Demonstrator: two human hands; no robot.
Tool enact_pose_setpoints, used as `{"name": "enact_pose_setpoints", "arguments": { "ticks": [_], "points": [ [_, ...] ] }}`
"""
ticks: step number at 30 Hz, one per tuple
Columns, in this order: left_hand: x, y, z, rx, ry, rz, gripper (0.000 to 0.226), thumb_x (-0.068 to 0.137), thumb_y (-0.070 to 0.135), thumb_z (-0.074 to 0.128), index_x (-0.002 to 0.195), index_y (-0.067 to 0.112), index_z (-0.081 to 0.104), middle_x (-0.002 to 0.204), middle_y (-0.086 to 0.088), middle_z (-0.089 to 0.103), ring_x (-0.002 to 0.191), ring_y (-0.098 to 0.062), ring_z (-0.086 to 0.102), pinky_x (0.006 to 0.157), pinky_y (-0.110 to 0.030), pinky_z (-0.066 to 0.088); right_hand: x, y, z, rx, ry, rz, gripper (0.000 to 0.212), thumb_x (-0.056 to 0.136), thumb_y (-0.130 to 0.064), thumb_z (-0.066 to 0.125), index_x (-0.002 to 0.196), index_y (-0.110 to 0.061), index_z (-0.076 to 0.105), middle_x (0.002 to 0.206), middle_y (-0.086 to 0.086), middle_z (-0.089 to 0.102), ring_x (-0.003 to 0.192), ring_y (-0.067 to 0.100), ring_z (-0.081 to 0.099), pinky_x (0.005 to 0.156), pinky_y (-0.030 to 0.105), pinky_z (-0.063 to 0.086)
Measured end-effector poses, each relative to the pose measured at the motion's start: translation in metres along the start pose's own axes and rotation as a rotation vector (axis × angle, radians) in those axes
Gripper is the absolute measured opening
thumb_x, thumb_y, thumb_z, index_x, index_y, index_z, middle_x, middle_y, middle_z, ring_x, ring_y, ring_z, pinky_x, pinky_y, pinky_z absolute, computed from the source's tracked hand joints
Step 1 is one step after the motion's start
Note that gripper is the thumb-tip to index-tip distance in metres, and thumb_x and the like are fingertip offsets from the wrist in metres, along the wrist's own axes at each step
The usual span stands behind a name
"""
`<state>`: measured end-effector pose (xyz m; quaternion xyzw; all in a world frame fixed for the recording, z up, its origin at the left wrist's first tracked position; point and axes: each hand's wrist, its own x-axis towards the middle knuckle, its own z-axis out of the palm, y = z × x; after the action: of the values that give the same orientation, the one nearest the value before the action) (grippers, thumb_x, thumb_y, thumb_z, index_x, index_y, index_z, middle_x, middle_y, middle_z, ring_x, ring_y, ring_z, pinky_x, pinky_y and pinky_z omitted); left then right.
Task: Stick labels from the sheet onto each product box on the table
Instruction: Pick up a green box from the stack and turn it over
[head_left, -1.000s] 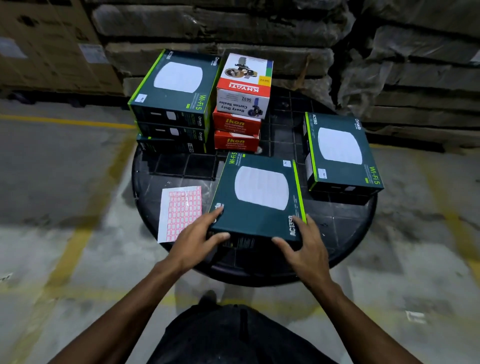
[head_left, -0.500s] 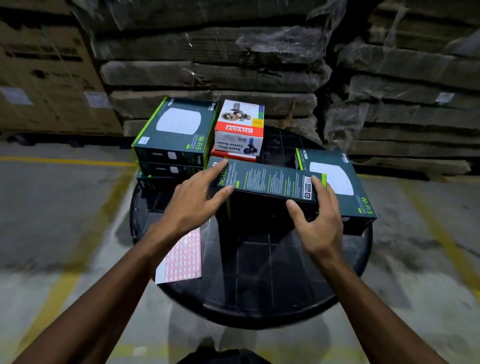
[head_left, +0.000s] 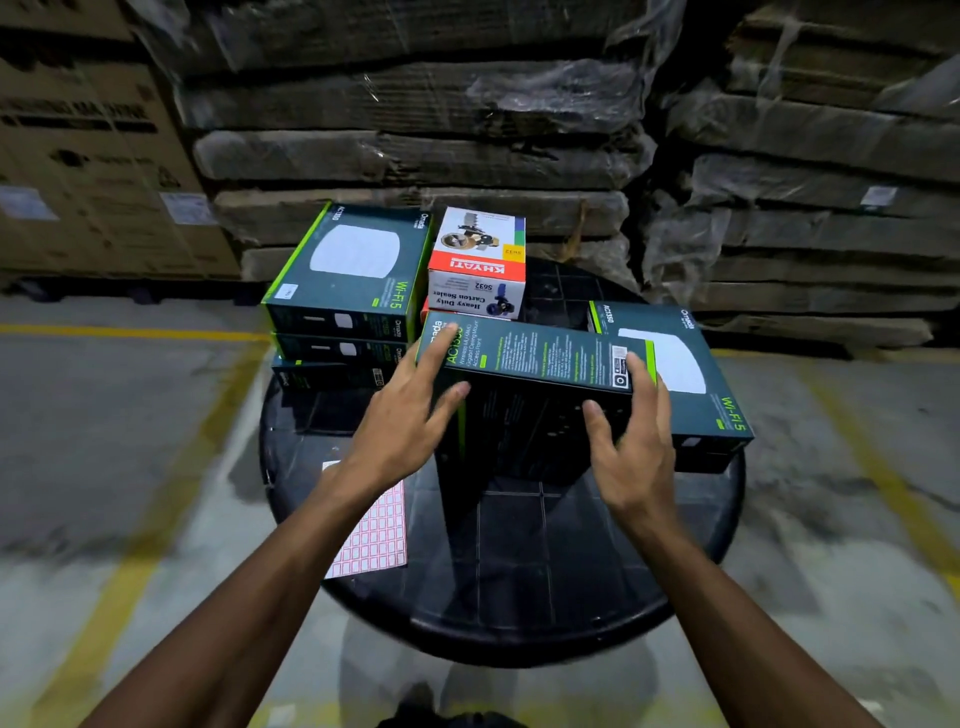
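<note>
Head view. A dark green Wi-Fi box (head_left: 535, 358) stands on edge near the middle of the round black table (head_left: 519, 597), its printed narrow side facing up.

Left hand (head_left: 410, 410): fingers lie along the box's top left corner, thumb pressed against the near face; it grips that end.

Right hand (head_left: 631, 452): fingers reach over the top right edge, thumb on the near face; it grips the other end. The hands are apart, one at each end of the box.

Label sheet (head_left: 376, 525): white with red-outlined labels, flat on the near-left part of the table, partly hidden by the left forearm.

Far left: stack of three green boxes (head_left: 348, 291). Just right of it, a white and red carton-sealer box (head_left: 478, 260) sits on top of an orange box, mostly hidden. Right: another green box (head_left: 675, 374) lies flat.
</note>
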<state>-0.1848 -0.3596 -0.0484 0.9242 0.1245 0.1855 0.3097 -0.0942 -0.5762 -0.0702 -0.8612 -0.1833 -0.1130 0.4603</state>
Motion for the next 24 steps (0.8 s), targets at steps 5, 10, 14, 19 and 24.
{"name": "enact_pose_setpoints", "arguments": {
  "ticks": [5,10,14,19,24],
  "points": [
    [0.008,0.008,0.005,-0.018,0.094,-0.019,0.052,0.101,0.031,0.049,0.149,0.03,0.031,0.142,-0.006,0.047,0.115,-0.032,0.056,0.089,-0.043,0.048,0.005,-0.008,0.005,-0.021,0.043,0.057,0.055,0.097,-0.027,0.057,0.147,-0.027,0.036,0.151,0.014,0.033,0.126,0.033,0.046,0.095,0.036,0.039],
    [0.014,0.014,-0.008,0.114,0.154,0.012,0.05,0.1,0.038,0.046,0.148,0.03,0.035,0.125,-0.01,0.06,0.104,-0.036,0.06,0.081,-0.042,0.045,0.014,-0.022,-0.009,-0.122,0.098,0.004,0.054,0.095,-0.031,0.059,0.145,-0.025,0.04,0.142,0.008,0.045,0.119,0.03,0.052,0.085,0.037,0.042],
    [0.026,0.024,-0.023,0.241,0.146,0.019,0.05,0.1,0.043,0.043,0.147,0.028,0.036,0.111,-0.015,0.067,0.101,-0.039,0.061,0.074,-0.04,0.041,0.028,-0.032,-0.021,-0.229,0.08,0.023,0.052,0.096,-0.039,0.055,0.145,-0.029,0.038,0.137,0.004,0.05,0.11,0.03,0.056,0.079,0.034,0.037],
    [0.028,0.02,-0.011,0.285,0.007,-0.077,0.049,0.101,0.044,0.039,0.147,0.028,0.033,0.116,-0.017,0.067,0.106,-0.041,0.06,0.086,-0.045,0.043,0.024,-0.018,-0.01,-0.28,-0.004,0.086,0.056,0.097,-0.042,0.052,0.148,-0.03,0.032,0.142,0.004,0.047,0.115,0.031,0.055,0.085,0.041,0.042],
    [0.018,0.01,0.025,0.051,0.037,-0.15,0.07,0.101,0.04,0.042,0.153,0.034,-0.004,0.15,-0.011,0.039,0.116,-0.038,0.055,0.093,-0.046,0.042,0.017,0.007,0.008,-0.098,0.029,0.071,0.084,0.094,-0.032,0.06,0.155,-0.025,0.004,0.16,0.001,0.024,0.141,0.023,0.034,0.107,0.039,0.035]
  ]
}}
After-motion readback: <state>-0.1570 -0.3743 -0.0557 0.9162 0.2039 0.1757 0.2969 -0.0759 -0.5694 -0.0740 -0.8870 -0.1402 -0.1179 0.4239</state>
